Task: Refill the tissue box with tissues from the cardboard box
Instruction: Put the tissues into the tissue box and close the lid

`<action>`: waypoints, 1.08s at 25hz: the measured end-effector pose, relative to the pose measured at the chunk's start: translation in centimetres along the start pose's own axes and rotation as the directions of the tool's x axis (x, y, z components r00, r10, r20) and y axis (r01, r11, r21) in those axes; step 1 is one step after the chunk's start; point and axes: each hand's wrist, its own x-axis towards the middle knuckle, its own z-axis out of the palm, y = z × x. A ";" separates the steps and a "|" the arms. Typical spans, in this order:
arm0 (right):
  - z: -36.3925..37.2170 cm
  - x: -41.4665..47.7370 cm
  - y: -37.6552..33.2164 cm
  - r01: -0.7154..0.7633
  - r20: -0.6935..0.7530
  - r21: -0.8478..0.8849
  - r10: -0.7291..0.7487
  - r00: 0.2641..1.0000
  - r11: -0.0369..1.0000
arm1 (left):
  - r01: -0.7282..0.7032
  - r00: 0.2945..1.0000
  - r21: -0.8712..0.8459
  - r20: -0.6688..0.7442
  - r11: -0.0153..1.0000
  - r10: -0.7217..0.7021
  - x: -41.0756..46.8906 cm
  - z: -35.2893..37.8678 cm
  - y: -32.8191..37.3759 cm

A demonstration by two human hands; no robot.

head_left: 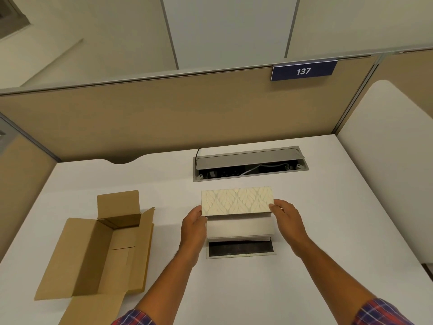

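The tissue box cover, cream with a leaf pattern, is held tilted above the desk. My left hand grips its left end and my right hand grips its right end. A pale grey-white face shows under the patterned panel; I cannot tell whether it is the cover's side or tissues. Just below, a flat base tray with a dark inside lies on the desk. The brown cardboard box lies open at the left, flaps spread, with no tissues visible inside.
The white desk is bounded by tan partition walls behind and at the left. An open cable hatch with wires sits behind the tissue box. A blue sign reading 137 hangs on the partition.
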 end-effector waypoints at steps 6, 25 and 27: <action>-0.4 -3.0 1.6 0.018 -0.049 -0.063 -0.021 0.999 0.998 | 0.014 1.000 0.009 0.007 1.000 -0.014 -2.3 -0.6 -2.0; 1.8 -6.7 7.4 -0.134 -0.127 -0.312 0.099 0.987 0.941 | 0.215 0.976 0.156 -0.001 0.964 -0.217 -5.1 1.1 -6.5; 2.0 -6.6 7.9 -0.153 -0.120 -0.324 0.120 0.986 0.933 | 0.217 0.975 0.184 0.002 0.959 -0.221 -5.1 1.2 -6.7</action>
